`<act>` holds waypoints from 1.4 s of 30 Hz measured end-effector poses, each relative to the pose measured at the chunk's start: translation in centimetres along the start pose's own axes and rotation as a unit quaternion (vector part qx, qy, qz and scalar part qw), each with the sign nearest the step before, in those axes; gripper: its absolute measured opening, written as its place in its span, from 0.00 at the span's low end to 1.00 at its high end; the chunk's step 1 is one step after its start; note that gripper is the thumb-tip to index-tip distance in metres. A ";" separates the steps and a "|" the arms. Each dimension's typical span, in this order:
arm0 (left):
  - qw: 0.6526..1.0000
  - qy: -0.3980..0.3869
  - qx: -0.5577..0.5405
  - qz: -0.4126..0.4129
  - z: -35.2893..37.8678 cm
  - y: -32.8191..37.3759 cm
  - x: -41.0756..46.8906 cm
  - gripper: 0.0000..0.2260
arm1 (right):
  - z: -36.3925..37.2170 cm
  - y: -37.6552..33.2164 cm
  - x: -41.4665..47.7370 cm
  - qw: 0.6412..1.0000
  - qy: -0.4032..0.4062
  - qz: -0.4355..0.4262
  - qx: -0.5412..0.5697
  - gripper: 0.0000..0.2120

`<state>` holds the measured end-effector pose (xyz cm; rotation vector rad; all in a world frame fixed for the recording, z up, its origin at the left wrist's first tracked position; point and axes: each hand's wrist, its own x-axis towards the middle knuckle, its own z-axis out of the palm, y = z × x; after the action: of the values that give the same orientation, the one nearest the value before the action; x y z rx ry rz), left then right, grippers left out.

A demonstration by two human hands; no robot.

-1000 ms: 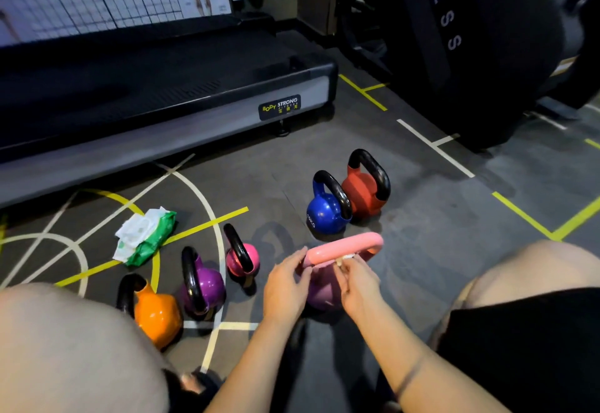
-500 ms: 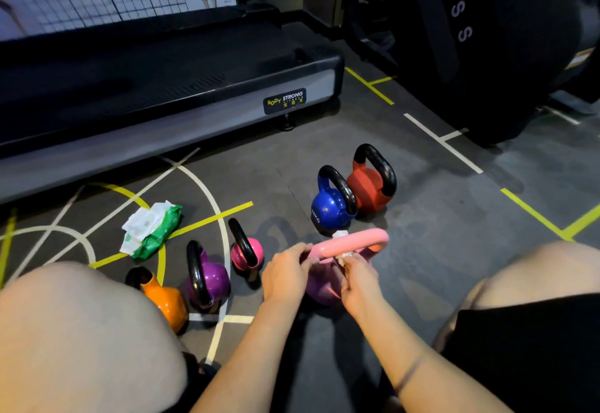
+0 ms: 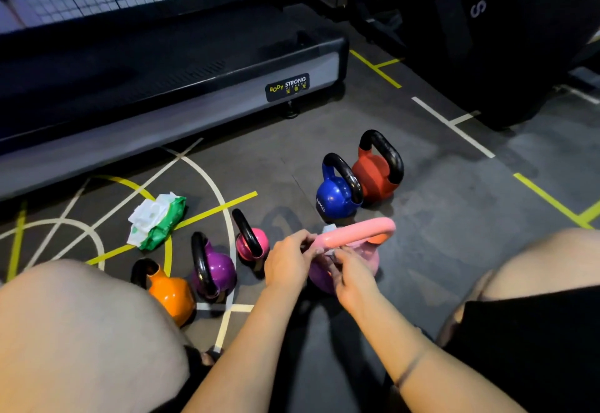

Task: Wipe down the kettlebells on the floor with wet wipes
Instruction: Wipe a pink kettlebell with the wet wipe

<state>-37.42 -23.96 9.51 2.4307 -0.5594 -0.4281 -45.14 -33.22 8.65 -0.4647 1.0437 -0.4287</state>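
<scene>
A dark grey rubber floor (image 3: 454, 217) marked with white and yellow lines fills most of the frame. Across the upper left lies a black and grey treadmill deck (image 3: 162, 65) with a "BODY STRONG" label. A tall black padded piece of gym equipment (image 3: 519, 39) stands at the upper right. The person's bare left knee (image 3: 81, 331) fills the lower left and the right knee (image 3: 535, 266) the right edge.

Six kettlebells stand on the floor. A red kettlebell with a black handle (image 3: 373, 178) and a blue kettlebell with a black handle (image 3: 334, 198) touch each other right of centre. Just below them, at centre, is the pink-handled kettlebell with a pink-purple body (image 3: 354, 234). To its left stand a small pink kettlebell (image 3: 251, 243), a purple kettlebell (image 3: 217, 269) and an orange kettlebell (image 3: 170, 295), all with black handles.

A green pack of wet wipes (image 3: 159, 221) lies open at centre left, with white sheets showing.

The left hand (image 3: 287, 263) has its fingers curled round the near end of the pink handle. The right hand (image 3: 354, 279), just under the handle, pinches a white wet wipe (image 3: 328, 228) that wraps the handle between the two hands.
</scene>
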 end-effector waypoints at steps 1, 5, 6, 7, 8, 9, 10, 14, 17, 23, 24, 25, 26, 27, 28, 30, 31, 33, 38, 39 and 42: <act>1.000 -0.002 -0.001 0.001 -0.1 0.0 0.0 0.10 | 0.0 0.5 -0.1 0.999 -0.013 -0.003 -0.039 0.15; 1.000 -0.010 -0.019 -0.006 -0.2 -0.1 0.1 0.10 | -0.3 1.3 -0.2 0.979 -0.015 -0.040 -0.202 0.12; 1.000 -0.012 -0.026 -0.006 -0.1 -0.1 0.2 0.10 | -0.5 1.2 -0.2 0.971 -0.013 -0.060 -0.232 0.12; 0.999 -0.013 -0.029 -0.005 -0.1 -0.1 0.1 0.09 | -0.7 1.3 0.0 0.966 -0.011 -0.076 -0.246 0.11; 0.999 -0.012 -0.033 -0.003 -0.1 0.0 0.1 0.09 | -0.8 1.5 0.2 0.964 -0.012 -0.088 -0.250 0.11; 0.999 -0.010 -0.037 -0.001 -0.1 -0.1 0.1 0.08 | -0.9 1.7 0.3 0.963 -0.016 -0.090 -0.252 0.10; 0.999 -0.007 -0.042 0.000 -0.1 -0.1 0.1 0.08 | -0.7 1.8 0.0 0.965 -0.016 -0.093 -0.247 0.10; 0.999 0.000 -0.048 0.000 -0.1 -0.1 -0.1 0.08 | -0.7 1.8 0.8 0.953 -0.005 -0.120 -0.280 0.09; 0.999 0.009 -0.037 0.003 -0.2 0.1 -0.2 0.08 | -0.7 1.7 1.7 0.910 -0.032 -0.171 -0.377 0.17; 0.999 0.003 -0.041 -0.003 0.0 -0.2 0.0 0.09 | -2.8 0.7 3.8 0.663 0.016 -0.325 -0.674 0.17; 0.999 0.003 -0.042 -0.002 0.0 -0.2 -0.1 0.10 | -2.3 0.1 2.8 0.741 0.013 -0.309 -0.597 0.18; 0.999 0.003 -0.045 -0.001 0.0 -0.2 -0.1 0.10 | -1.6 -0.1 2.4 0.849 0.001 -0.256 -0.462 0.17; 0.999 0.005 -0.050 0.001 0.0 -0.3 0.0 0.10 | -0.6 -0.1 1.6 0.920 -0.018 -0.197 -0.338 0.17; 0.998 0.005 -0.055 0.003 0.0 -0.4 0.0 0.10 | 0.2 0.3 1.0 0.970 -0.023 -0.120 -0.208 0.16; 0.998 0.003 -0.058 0.004 0.0 -0.5 0.0 0.10 | 0.5 0.8 0.8 0.981 -0.014 -0.080 -0.177 0.16; 0.998 0.000 -0.063 0.005 0.0 -0.6 0.1 0.10 | 0.5 0.9 0.3 0.939 0.005 -0.091 -0.332 0.14; 0.998 0.000 -0.065 0.005 0.1 -0.7 0.1 0.10 | -0.1 0.6 0.1 0.891 -0.014 -0.114 -0.439 0.14; 0.998 0.002 -0.065 0.007 0.1 -0.7 0.1 0.10 | -1.4 0.1 0.9 0.788 -0.033 -0.172 -0.590 0.15; 0.999 0.005 -0.036 0.008 -0.1 -0.2 -0.5 0.10 | -3.1 -1.1 2.3 0.600 -0.113 -0.309 -0.729 0.15; 1.000 0.004 -0.029 0.010 -0.2 0.0 -0.5 0.09 | -3.4 -1.2 2.4 0.612 -0.110 -0.301 -0.723 0.20; 1.000 -0.007 -0.023 0.019 -0.4 0.2 -0.5 0.08 | -4.4 -1.6 2.3 0.587 -0.049 -0.313 -0.745 0.20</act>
<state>-37.73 -23.69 10.00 2.3714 -0.5939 -0.4382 -48.25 -36.44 6.04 -2.4189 0.8830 0.0038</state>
